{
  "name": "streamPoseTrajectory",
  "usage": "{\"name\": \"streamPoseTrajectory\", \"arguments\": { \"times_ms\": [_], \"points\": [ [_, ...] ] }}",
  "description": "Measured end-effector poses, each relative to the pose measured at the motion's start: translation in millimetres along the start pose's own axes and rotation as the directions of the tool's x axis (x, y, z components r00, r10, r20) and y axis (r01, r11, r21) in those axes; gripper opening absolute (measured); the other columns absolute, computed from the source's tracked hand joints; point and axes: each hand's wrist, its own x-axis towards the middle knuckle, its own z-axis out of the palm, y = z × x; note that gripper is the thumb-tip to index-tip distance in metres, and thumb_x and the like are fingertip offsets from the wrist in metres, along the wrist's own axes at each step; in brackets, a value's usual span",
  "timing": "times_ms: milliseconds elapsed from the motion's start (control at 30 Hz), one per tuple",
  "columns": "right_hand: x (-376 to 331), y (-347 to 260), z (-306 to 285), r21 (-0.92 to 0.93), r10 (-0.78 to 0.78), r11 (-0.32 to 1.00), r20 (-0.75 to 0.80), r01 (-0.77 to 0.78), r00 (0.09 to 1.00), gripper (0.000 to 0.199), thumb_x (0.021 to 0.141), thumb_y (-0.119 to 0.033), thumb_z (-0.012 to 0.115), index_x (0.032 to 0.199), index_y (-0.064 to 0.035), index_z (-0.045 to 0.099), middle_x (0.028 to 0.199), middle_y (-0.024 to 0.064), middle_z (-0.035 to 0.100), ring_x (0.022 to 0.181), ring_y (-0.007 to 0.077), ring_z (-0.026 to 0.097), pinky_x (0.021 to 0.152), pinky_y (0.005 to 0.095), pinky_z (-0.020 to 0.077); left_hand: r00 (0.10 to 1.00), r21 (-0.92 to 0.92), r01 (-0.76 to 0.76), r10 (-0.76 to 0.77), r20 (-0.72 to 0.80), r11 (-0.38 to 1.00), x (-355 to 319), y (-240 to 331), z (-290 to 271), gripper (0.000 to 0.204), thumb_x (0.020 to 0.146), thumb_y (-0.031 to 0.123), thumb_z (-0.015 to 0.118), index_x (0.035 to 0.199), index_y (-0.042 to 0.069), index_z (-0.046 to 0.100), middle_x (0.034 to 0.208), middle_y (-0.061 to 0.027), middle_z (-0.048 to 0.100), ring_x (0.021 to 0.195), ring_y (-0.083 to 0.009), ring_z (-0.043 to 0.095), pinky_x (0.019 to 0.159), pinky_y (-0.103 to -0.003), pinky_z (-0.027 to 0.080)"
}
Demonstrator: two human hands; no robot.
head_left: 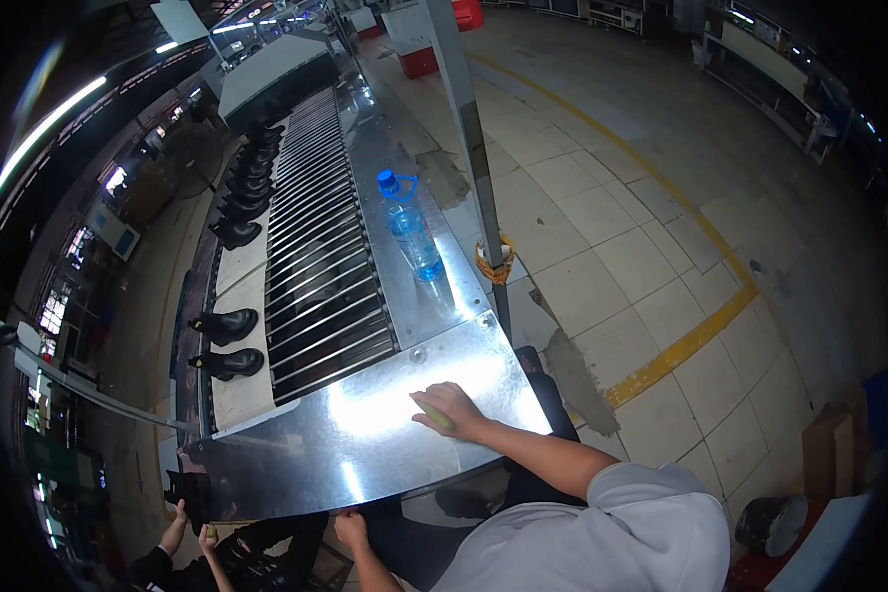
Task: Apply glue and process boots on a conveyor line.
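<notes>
My right hand (448, 408) rests on the shiny metal tabletop (365, 434) at the end of a roller conveyor. Its fingers are closed round a small yellow-green oblong thing (434, 416), whose kind I cannot make out. Below the table's near edge, my left hand (350, 529) is curled closed close to the rim; whatever it may hold is hidden. A clear water bottle (411, 227) with a blue cap stands farther up, on the metal ledge right of the rollers.
Black boots (229, 363) line the pale belt (242, 286) left of the rollers (326, 276). At the lower left a co-worker's hand (179, 523) touches a black boot (189, 491) at the table corner. A metal post (474, 148) rises beside the conveyor; cardboard (829, 454) stands far right.
</notes>
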Motion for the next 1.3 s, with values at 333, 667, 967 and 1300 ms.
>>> {"name": "streamPoseTrajectory", "arguments": {
  "times_ms": [333,667,967,1300],
  "points": [
    [-0.2,2.0,2.9,-0.001,0.008,1.0,0.007,-0.008,1.0,0.044,0.089,-0.028,0.079,0.125,-0.0066,0.065,0.097,0.0082,0.067,0.097,0.0276,0.064,0.091,0.0414,0.0468,1.0,0.002,-0.019,0.019,0.003,1.0,-0.4,-0.7,-2.6,0.024,0.082,0.016,0.06,0.091,0.015,0.082,0.094,-0.0187,0.076,0.095,-0.04,0.072,0.084,-0.048,0.056],
    [1.3,0.5,1.6,-0.032,-0.091,0.996,-0.066,0.089,0.994,0.046,0.088,-0.024,0.08,0.126,-0.0042,0.063,0.097,0.0095,0.066,0.09,0.0281,0.064,0.082,0.0413,0.0478,1.0,-0.012,-0.022,0.021,-0.014,1.0,2.5,-4.6,3.3,0.024,0.082,0.016,0.061,0.092,0.014,0.082,0.094,-0.0192,0.076,0.095,-0.0404,0.072,0.084,-0.049,0.056],
    [-2.2,4.4,4.7,-0.032,0.0,0.999,0.022,0.001,1.0,0.046,0.09,-0.029,0.079,0.127,-0.0061,0.063,0.099,0.0084,0.067,0.099,0.0275,0.064,0.094,0.042,0.0464,1.0,0.021,0.005,-0.005,-0.004,1.0,5.2,-1.5,4.6,0.024,0.082,0.017,0.062,0.094,0.017,0.083,0.096,-0.018,0.076,0.096,-0.0394,0.072,0.085,-0.049,0.057],
    [0.0,3.5,4.6,-0.022,0.001,1.0,0.03,0.0,1.0,0.047,0.09,-0.029,0.079,0.128,-0.0062,0.063,0.099,0.0087,0.067,0.099,0.0282,0.064,0.093,0.0418,0.0465,1.0,0.0,0.008,-0.008,0.001,1.0,7.8,-2.2,5.4,0.025,0.082,0.017,0.062,0.095,0.017,0.083,0.096,-0.0205,0.075,0.095,-0.0419,0.072,0.084,-0.052,0.056]
  ]
}}
